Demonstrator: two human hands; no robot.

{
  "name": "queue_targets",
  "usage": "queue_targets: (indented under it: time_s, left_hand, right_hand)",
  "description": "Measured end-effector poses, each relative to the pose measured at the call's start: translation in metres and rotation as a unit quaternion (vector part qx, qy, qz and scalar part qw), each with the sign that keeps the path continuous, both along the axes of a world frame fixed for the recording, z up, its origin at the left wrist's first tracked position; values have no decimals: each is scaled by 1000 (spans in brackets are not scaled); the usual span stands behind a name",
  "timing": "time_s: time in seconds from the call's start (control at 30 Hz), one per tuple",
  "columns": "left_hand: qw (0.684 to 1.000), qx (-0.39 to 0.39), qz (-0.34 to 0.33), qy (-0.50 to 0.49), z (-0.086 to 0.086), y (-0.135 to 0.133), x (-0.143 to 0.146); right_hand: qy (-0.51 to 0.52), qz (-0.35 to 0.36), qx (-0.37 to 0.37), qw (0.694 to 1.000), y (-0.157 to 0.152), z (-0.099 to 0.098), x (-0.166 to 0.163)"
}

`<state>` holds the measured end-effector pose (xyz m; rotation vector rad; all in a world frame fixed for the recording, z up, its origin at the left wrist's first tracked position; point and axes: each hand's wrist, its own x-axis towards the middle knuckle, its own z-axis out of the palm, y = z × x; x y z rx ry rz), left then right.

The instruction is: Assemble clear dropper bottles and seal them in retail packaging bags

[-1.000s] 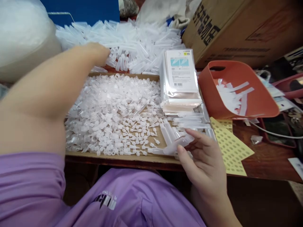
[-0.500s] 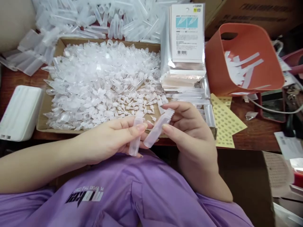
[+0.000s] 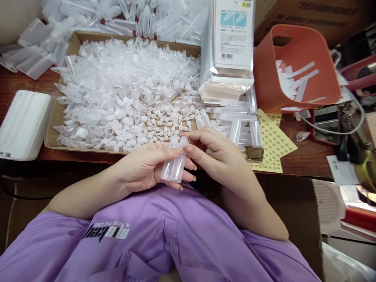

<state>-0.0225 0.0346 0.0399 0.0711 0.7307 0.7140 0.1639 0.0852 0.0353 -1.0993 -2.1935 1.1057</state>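
Observation:
Two small translucent plastic bottles [image 3: 173, 168] stand side by side, slightly tilted, over my lap. My left hand [image 3: 143, 162] is closed around them, thumb across the front and fingers behind. With thumb and forefinger, my right hand [image 3: 213, 150] pinches the right-hand bottle near its neck; its other fingers are partly hidden. Just beyond both hands lies a shallow cardboard tray [image 3: 88, 148] heaped with clear caps and small white nozzle tips [image 3: 164, 121]. More translucent bottles [image 3: 235, 129] lie in its right part, behind my right hand.
Loose plastic tubes [image 3: 117, 15] are piled behind the tray. A stack of printed packaging sleeves [image 3: 232, 43] stands at the tray's right. Further right are an orange bin [image 3: 317, 58] with paper strips and yellow sticker sheets [image 3: 276, 137]. A white box-shaped object [image 3: 25, 125] stands left.
The two bottles, apart and at different angles before, are now side by side in my left hand. My right hand has moved left with its bottle. The view has shifted a little.

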Motion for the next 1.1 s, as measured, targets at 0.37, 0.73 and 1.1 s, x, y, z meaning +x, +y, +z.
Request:
queue_targets:
  time_s: [0.37, 0.73, 1.1]
  left_hand:
    - [998, 0, -44, -46, -13, -33, 4]
    - [995, -69, -35, -54, -29, -35, 13]
    - [997, -24, -51, -51, -22, -35, 14]
  right_hand:
    - [-338, 45, 80, 937, 37, 22, -12]
    - [-448, 108, 87, 883, 38, 18, -32]
    - [49, 2, -217, 975, 14, 19, 5]
